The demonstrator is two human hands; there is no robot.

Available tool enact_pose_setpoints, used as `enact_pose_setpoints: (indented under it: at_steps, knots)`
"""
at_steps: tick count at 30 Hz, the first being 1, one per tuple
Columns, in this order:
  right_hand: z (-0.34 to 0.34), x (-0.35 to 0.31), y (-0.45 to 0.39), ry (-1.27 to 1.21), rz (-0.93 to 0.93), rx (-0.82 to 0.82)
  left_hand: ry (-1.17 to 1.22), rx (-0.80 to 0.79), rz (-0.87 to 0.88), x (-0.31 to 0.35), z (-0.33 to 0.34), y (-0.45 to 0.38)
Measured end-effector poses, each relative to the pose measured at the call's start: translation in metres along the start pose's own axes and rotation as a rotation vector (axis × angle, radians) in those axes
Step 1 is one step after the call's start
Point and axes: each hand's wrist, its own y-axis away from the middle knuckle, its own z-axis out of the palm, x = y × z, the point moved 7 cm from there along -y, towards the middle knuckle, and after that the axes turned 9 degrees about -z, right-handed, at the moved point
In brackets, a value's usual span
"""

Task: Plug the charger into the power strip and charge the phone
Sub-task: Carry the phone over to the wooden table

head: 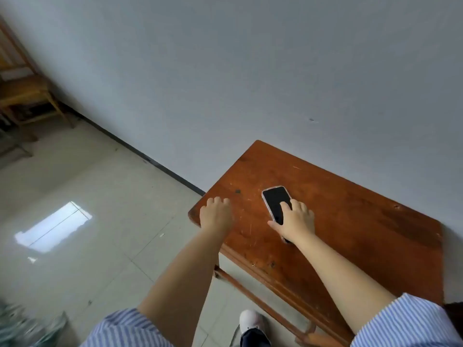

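Observation:
A phone [275,200] with a dark screen and a pale case lies flat on the brown wooden table [350,221]. My right hand [295,219] rests on its near half, fingers over the screen and thumb at its left edge, covering the lower part. My left hand [216,214] lies palm down on the table's left corner, fingers slightly curled, holding nothing. No charger or power strip is in view.
The table stands against a white wall [250,71]. Pale floor tiles [100,221] spread to the left, with a bright window reflection. A wooden chair [25,96] stands far left. My shoe [253,326] shows beside the table's lower rail.

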Motion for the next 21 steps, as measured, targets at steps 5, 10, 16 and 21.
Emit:
enact_pose_setpoints:
  at_steps: [5, 10, 16, 21]
  knots:
    - [0.029, 0.026, -0.034, -0.023, 0.074, -0.030, 0.035, -0.107, -0.054, -0.015, 0.050, -0.036]
    - [0.046, 0.034, -0.048, -0.058, 0.117, -0.007, -0.024, -0.144, -0.002, -0.026, 0.088, -0.047]
    - [0.043, 0.033, -0.051, -0.158, 0.116, 0.102, 0.012, -0.125, -0.009, -0.024, 0.087, -0.044]
    - [0.038, -0.011, -0.078, -0.140, -0.011, 0.085, 0.265, -0.039, -0.185, -0.059, 0.062, -0.058]
